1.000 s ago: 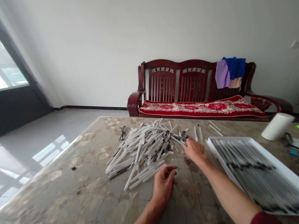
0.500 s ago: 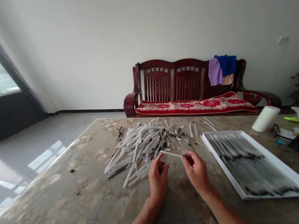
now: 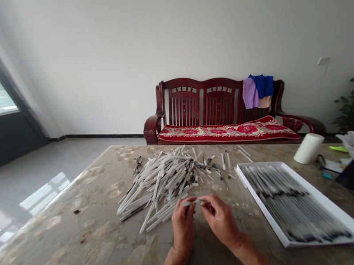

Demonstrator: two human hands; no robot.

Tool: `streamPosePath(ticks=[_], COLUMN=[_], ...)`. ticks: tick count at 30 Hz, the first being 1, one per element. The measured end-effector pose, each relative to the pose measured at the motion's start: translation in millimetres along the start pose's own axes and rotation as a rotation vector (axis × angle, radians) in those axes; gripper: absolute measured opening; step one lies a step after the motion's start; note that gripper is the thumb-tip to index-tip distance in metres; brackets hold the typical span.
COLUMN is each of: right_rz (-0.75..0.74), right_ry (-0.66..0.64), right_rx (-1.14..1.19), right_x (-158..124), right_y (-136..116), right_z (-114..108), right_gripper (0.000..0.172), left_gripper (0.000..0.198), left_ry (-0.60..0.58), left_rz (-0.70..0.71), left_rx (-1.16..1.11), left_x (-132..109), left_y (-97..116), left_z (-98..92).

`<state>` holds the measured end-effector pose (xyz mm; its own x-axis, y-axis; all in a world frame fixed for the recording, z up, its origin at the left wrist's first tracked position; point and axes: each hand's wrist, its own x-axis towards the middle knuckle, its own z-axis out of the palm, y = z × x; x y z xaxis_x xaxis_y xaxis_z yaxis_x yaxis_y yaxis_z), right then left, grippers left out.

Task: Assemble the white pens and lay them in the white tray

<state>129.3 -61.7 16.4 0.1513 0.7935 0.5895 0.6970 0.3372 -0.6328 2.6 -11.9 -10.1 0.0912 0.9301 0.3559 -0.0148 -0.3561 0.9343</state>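
One pale tube pinched by left hand and right hand, lower centre; white tray lower right.

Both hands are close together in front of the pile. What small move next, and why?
I'd probably tilt the pale piece slightly toward the camera. It sits at the fingertips of the left hand and right hand, which hide much of it, so its ends can't be judged from here.

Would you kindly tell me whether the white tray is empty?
The white tray is not empty: two rows of slender, dark-ended pens lie inside it.
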Motion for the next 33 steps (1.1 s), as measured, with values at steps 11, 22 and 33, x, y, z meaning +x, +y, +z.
streamPosePath(ticks=[11,22,33], right_rz=[0.217,0.268,0.579], right_ry=[-0.279,-0.224,-0.338], right_rx=[-0.404,-0.613,-0.876], right_x=[87,71,87], right_y=[65,68,105], right_z=[23,7,-36], right_gripper=[0.020,0.016,0.026], left_gripper=[0.055,0.052,0.048], left_ry=[0.137,0.157,0.109], left_rz=[-0.372,-0.382,-0.413], left_rx=[-0.239,-0.287,-0.374], left_x=[12,13,11], left_y=[-1,-6,-5], left_z=[-3.7,-4.0,-2.2])
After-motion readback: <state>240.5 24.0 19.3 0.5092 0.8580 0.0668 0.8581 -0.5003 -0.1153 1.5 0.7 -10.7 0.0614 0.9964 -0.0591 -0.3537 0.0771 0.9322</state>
